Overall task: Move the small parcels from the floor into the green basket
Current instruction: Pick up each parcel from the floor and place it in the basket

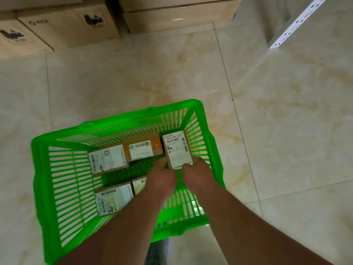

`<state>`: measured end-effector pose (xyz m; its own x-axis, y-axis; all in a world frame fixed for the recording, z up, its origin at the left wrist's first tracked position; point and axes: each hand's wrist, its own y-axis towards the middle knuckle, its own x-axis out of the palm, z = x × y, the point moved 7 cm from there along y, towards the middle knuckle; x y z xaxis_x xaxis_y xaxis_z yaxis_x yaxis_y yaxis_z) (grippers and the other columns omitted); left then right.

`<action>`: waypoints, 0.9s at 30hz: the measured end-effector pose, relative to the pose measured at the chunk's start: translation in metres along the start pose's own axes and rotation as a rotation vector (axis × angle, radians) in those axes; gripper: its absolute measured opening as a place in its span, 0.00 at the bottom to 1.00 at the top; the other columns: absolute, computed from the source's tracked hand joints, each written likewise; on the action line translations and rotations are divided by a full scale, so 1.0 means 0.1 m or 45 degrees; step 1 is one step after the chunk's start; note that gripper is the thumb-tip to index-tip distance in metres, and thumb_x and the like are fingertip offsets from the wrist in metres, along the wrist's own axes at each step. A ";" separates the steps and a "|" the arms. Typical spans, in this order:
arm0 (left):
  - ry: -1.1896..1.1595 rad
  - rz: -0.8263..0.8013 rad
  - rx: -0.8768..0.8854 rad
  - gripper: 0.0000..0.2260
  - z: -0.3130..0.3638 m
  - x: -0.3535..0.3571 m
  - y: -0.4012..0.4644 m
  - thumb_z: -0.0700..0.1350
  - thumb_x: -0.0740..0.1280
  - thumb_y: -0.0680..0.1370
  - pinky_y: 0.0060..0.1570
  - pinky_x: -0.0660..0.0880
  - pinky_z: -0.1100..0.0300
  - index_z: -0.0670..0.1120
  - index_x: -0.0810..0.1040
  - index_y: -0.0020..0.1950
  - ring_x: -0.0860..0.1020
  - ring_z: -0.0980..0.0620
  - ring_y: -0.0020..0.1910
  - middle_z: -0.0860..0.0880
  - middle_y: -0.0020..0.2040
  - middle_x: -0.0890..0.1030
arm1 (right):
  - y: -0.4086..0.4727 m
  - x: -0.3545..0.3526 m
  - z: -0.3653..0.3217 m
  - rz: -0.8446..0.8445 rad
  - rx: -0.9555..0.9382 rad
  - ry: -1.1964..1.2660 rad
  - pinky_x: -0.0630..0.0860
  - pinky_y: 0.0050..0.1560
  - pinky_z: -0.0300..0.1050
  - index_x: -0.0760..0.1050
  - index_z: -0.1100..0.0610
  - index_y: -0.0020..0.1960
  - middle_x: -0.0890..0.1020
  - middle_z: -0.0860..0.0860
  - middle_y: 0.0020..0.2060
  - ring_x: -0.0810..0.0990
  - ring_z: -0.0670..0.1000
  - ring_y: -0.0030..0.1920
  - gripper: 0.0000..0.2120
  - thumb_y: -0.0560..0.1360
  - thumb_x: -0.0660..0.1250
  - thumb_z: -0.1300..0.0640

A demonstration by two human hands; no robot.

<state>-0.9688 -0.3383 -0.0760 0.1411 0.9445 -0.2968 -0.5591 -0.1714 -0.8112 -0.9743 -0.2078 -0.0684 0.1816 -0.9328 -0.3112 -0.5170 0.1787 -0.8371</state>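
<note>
The green basket [63,180] stands on the tiled floor below me. Both my hands reach into it and grip the near end of a small brown parcel with a white label [177,150] at the basket's far right corner. My left hand [161,176] holds its left near edge and my right hand [196,171] its right near edge. Inside lie more labelled parcels: one at the far left [108,159], an orange-topped one [143,149] beside it, one at the near left [113,199], and one [139,185] partly hidden by my left wrist.
Large cardboard cartons [63,25] stand on the floor at the far left, with more cartons [179,16] at the far middle. A white slotted shelf post [298,22] leans in at the upper right. Bare tiled floor [286,131] surrounds the basket.
</note>
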 end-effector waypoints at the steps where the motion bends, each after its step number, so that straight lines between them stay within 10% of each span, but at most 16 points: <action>1: 0.004 0.007 -0.008 0.21 0.01 -0.01 -0.06 0.36 0.62 0.81 0.20 0.64 0.78 0.49 0.74 0.73 0.71 0.75 0.20 0.64 0.32 0.76 | -0.07 -0.02 -0.01 -0.020 -0.015 0.009 0.77 0.52 0.45 0.74 0.55 0.70 0.81 0.55 0.64 0.81 0.58 0.60 0.21 0.78 0.61 0.60; 6: 0.035 0.035 0.021 0.15 0.27 -0.02 -0.48 0.39 0.64 0.80 0.31 0.73 0.75 0.62 0.76 0.51 0.78 0.72 0.34 0.65 0.41 0.77 | -0.68 -0.31 -0.19 -0.121 -0.141 0.099 0.80 0.56 0.53 0.79 0.53 0.62 0.85 0.53 0.56 0.83 0.56 0.53 0.16 0.77 0.61 0.60; 10: 0.122 0.105 0.125 0.23 0.59 0.10 -1.01 0.51 0.66 0.75 0.68 0.73 0.45 0.51 0.76 0.71 0.78 0.49 0.66 0.51 0.68 0.80 | -1.31 -0.84 -0.17 -0.097 -0.262 0.324 0.79 0.48 0.44 0.81 0.43 0.52 0.87 0.43 0.44 0.84 0.45 0.46 0.13 0.76 0.62 0.57; 12: 0.149 0.099 0.208 0.26 0.71 0.24 -1.33 0.54 0.65 0.73 0.69 0.73 0.43 0.53 0.75 0.71 0.77 0.49 0.67 0.51 0.68 0.79 | -1.60 -1.18 0.01 -0.087 -0.265 0.476 0.78 0.49 0.36 0.79 0.30 0.52 0.86 0.33 0.46 0.83 0.34 0.46 0.19 0.77 0.63 0.56; 16: 0.307 -0.018 0.317 0.28 0.85 0.92 -2.11 0.54 0.66 0.73 0.70 0.71 0.42 0.52 0.72 0.73 0.77 0.49 0.67 0.51 0.70 0.78 | -2.10 -1.99 0.88 0.084 -0.086 0.774 0.74 0.70 0.47 0.74 0.49 0.72 0.81 0.44 0.65 0.80 0.44 0.64 0.22 0.78 0.66 0.52; 22: 0.596 -0.343 0.389 0.22 0.60 2.24 -3.23 0.43 0.66 0.81 0.70 0.70 0.43 0.49 0.71 0.75 0.80 0.44 0.64 0.47 0.72 0.77 | -2.78 -3.01 2.53 0.344 0.197 0.983 0.72 0.72 0.52 0.72 0.50 0.74 0.81 0.47 0.65 0.79 0.47 0.64 0.24 0.78 0.68 0.53; 27: 0.765 -0.605 0.417 0.23 0.25 3.13 -3.83 0.47 0.65 0.81 0.60 0.66 0.61 0.52 0.69 0.77 0.74 0.59 0.62 0.51 0.74 0.75 | -3.16 -3.45 3.64 0.530 0.353 1.086 0.74 0.64 0.46 0.77 0.52 0.62 0.82 0.47 0.53 0.80 0.47 0.55 0.13 0.77 0.69 0.55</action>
<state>-0.7313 0.0296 0.1546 0.7820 0.5693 -0.2537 -0.5265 0.3857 -0.7576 -0.5693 0.1713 0.1403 -0.6905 -0.6721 -0.2673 -0.1690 0.5092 -0.8439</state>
